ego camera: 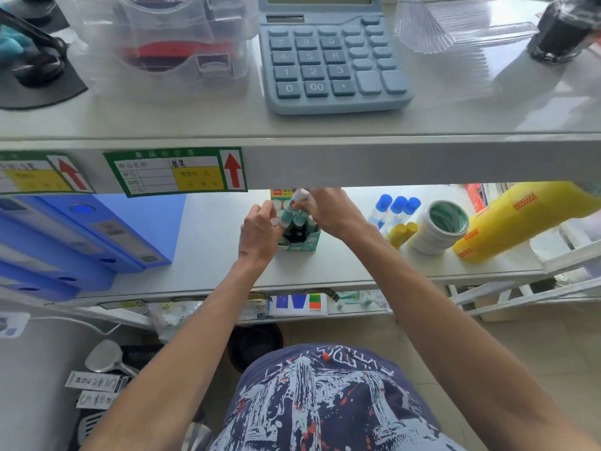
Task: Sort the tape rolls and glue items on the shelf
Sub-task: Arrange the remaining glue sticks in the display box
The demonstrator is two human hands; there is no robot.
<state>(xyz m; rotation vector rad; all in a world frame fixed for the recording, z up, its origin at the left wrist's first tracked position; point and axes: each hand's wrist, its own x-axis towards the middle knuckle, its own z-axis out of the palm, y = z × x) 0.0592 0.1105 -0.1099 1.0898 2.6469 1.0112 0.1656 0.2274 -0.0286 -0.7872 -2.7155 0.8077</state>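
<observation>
A small teal display box (300,242) stands on the middle shelf (214,255), holding several teal glue bottles with white caps (287,216). My left hand (258,234) rests against the box's left side, fingers curled at the caps. My right hand (328,209) is closed over a glue bottle at the top of the box, partly hidden under the upper shelf's edge. To the right stand blue-capped glue bottles (395,206), yellow glue sticks (401,234), a stack of white tape rolls (437,227) and a yellow pack of tape rolls (520,219).
Blue file boxes (81,236) lie at the left of the middle shelf. The upper shelf (357,161) carries a blue calculator (328,56), clear plastic organisers (162,43) and price labels on its front edge. A lower shelf holds small packaged items.
</observation>
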